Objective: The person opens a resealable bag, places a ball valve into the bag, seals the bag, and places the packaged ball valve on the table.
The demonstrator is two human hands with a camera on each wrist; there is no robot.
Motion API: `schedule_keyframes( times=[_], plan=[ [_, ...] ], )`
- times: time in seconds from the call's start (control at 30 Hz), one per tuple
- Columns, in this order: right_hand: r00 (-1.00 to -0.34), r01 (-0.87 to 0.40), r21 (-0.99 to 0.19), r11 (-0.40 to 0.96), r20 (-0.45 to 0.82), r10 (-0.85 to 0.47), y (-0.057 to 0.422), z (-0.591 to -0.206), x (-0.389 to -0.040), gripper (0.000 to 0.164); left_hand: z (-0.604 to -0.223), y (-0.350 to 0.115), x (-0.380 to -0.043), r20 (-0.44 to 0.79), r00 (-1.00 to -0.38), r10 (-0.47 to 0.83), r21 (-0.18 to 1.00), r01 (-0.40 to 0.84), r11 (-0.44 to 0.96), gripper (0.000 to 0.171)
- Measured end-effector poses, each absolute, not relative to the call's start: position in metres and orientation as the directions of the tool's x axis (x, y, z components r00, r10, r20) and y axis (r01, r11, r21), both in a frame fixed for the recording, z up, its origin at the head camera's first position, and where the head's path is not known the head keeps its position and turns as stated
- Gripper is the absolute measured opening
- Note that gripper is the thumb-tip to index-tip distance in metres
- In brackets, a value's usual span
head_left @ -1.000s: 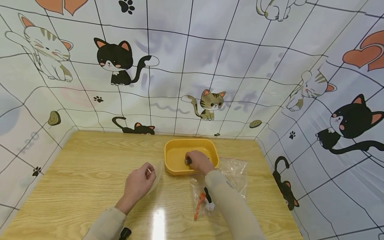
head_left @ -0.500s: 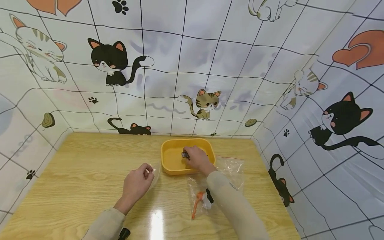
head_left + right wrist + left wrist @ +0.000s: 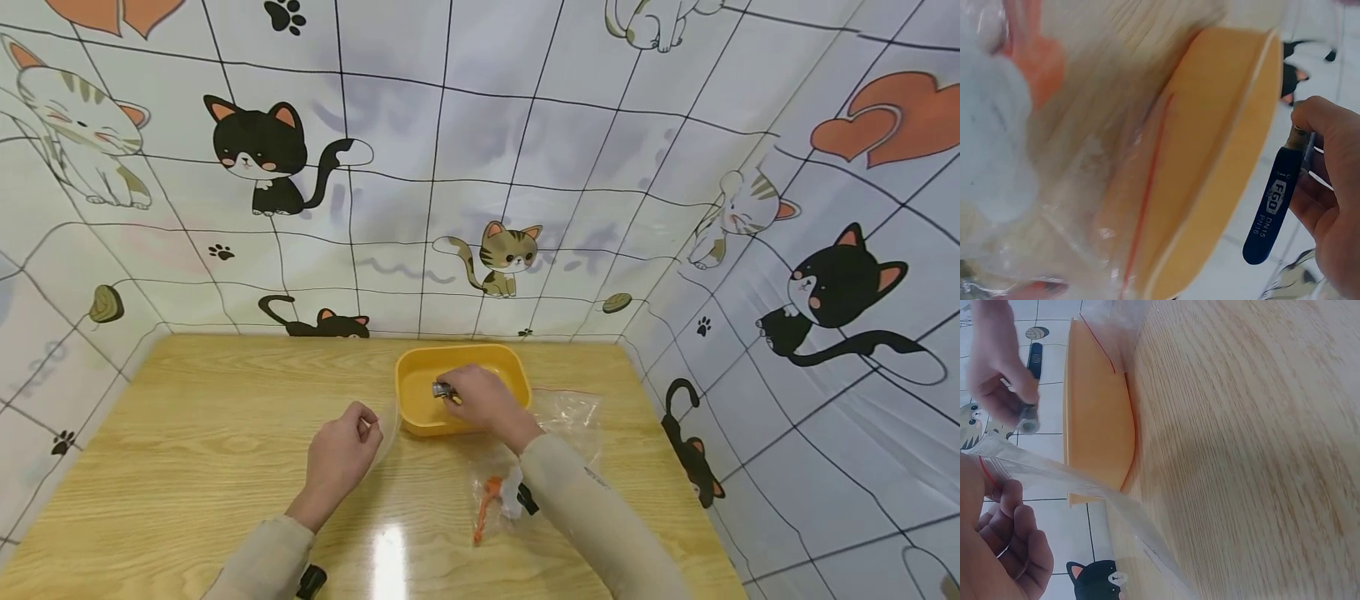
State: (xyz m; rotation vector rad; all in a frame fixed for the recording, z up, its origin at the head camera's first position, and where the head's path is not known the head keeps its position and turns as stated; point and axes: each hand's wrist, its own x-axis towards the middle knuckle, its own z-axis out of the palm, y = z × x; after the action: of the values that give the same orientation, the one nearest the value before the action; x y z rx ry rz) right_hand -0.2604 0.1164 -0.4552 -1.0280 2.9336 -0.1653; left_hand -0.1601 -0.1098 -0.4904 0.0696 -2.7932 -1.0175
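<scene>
My right hand [image 3: 483, 402] grips a small metal ball valve [image 3: 1029, 419] above the yellow plastic tray [image 3: 429, 427]. The valve's flat blue lever handle [image 3: 1272, 206], printed "DN15 PN16", sticks out from my fingers in the right wrist view. To the left of the tray, my left hand [image 3: 339, 454] pinches the red-lined top edge of a clear zip bag [image 3: 1141, 525]. That bag hangs down beside the tray, and its inside is hard to make out. Valve and bag are apart in the left wrist view.
A second clear zip bag [image 3: 573, 412] lies right of the tray, partly under my right forearm. Around it are an orange piece [image 3: 487, 504], a white lump [image 3: 512, 492] and a black piece [image 3: 527, 499]. A cat-printed curtain [image 3: 420, 192] encloses the wooden table [image 3: 225, 417].
My right hand has lifted a little and moved left over the tray with the valve, whose metal end shows more. The left hand keeps its pinch on the bag. The head view has shifted slightly.
</scene>
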Motion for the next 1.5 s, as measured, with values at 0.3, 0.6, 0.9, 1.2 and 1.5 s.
schedule_keyframes(
  times=[0.3, 0.6, 0.9, 1.2, 1.5],
  plan=[
    [-0.656, -0.754, -0.084, 0.651, 0.063, -0.752, 0.083, -0.432, -0.226, 0.028, -0.492, -0.11, -0.16, 0.164, -0.982, -0.095, 0.634, 0.031, 0.773, 0.004],
    [-0.554, -0.83, 0.008, 0.558, 0.11, -0.825, 0.068, -0.439, -0.203, 0.019, -0.495, -0.109, -0.157, 0.218, -0.975, -0.045, 0.65, 0.111, 0.752, 0.004],
    [-0.426, -0.86, 0.246, 0.446, 0.133, -0.895, 0.067, -0.453, -0.197, 0.019, -0.492, -0.108, -0.158, 0.195, -0.98, -0.035, 0.701, 0.114, 0.704, 0.008],
    [-0.372, -0.844, 0.39, 0.369, 0.071, -0.926, 0.063, -0.461, -0.191, 0.02, -0.488, -0.105, -0.158, 0.132, -0.99, -0.056, 0.713, 0.055, 0.699, 0.016],
    [-0.355, -0.818, 0.448, 0.36, 0.1, -0.93, 0.062, -0.466, -0.187, 0.014, -0.482, -0.103, -0.154, 0.109, -0.993, -0.054, 0.722, 0.042, 0.691, 0.011]
  ],
)
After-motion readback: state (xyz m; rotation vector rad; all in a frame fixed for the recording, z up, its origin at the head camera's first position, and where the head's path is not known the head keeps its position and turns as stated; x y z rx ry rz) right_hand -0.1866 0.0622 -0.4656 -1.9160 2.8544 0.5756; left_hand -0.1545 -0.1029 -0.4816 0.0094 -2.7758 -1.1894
